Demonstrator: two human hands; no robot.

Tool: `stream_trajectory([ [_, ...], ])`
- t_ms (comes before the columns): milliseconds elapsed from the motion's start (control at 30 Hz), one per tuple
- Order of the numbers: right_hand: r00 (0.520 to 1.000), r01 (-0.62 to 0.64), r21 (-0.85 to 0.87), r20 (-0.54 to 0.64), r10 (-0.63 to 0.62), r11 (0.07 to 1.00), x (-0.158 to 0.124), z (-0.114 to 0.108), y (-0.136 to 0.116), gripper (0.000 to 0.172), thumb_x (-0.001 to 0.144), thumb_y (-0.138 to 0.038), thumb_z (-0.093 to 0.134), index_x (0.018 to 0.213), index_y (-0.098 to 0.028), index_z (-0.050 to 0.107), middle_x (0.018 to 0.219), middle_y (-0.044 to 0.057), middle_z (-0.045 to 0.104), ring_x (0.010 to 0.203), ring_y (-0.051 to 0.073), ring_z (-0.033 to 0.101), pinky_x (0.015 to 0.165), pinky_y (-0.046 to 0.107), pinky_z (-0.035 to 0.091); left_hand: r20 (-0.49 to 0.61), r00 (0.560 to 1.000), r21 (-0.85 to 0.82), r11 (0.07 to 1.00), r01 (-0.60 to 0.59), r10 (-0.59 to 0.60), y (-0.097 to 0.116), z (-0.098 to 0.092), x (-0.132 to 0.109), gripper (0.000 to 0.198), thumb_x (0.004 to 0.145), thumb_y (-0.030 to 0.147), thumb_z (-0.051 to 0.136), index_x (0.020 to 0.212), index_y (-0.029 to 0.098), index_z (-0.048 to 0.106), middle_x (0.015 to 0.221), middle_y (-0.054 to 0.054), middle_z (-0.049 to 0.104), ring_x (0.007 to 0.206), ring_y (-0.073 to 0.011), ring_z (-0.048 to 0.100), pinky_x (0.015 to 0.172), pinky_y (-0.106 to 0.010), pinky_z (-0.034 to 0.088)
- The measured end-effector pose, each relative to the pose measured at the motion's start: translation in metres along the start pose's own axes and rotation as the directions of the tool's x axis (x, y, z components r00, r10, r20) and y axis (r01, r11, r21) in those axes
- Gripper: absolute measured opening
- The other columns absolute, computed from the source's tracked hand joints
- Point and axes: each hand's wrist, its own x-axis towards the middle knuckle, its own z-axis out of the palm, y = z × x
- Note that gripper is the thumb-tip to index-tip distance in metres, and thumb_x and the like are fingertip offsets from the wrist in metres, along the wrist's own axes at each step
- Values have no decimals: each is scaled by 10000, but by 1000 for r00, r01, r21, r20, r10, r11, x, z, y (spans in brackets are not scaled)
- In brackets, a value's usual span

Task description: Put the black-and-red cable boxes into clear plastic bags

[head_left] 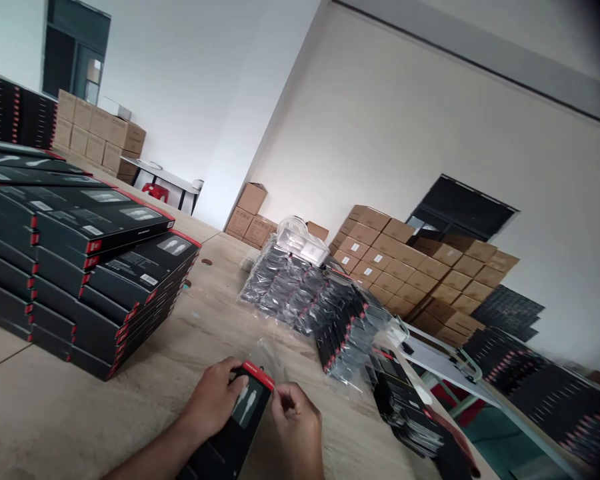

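A black cable box (247, 420) with a red top edge and a picture of white cables lies tilted at the table's front. My left hand (217, 400) grips it from the left, thumb on its front. My right hand (300, 423) is closed in a pinch at the box's upper right corner, where a clear plastic bag (269, 353) sticks out past the red end. The exact hold of the right fingertips on the thin plastic is hard to see.
Stacked black boxes (95, 267) stand on the wooden table (205, 333) at left. Plastic-wrapped boxes (290, 287) fill the table's far side, with a clear container (303, 243) on top. More black packaging (405, 400) lies at right. Brown cartons (395, 260) are piled by the wall.
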Motion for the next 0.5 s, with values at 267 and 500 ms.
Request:
stream_trajectory([
  [267,981,-176,504,19,193,846,3,-3,-27,304,855,-494,550,745,-214,596,705,5,618,627,152,559,595,256,488,-139,975,-331,920,-210,172,20,1,-10,269,854,284,533,1096,195,611,1104,-66,695,992,-202,640,863,-284,496],
  [500,985,-109,598,-42,168,794,5,-26,-44,334,711,-461,752,902,-241,588,815,8,660,734,172,626,654,260,524,-43,980,-457,869,-191,192,45,-18,-11,280,783,287,663,1043,182,657,1015,-48,712,940,-202,642,865,-291,488],
])
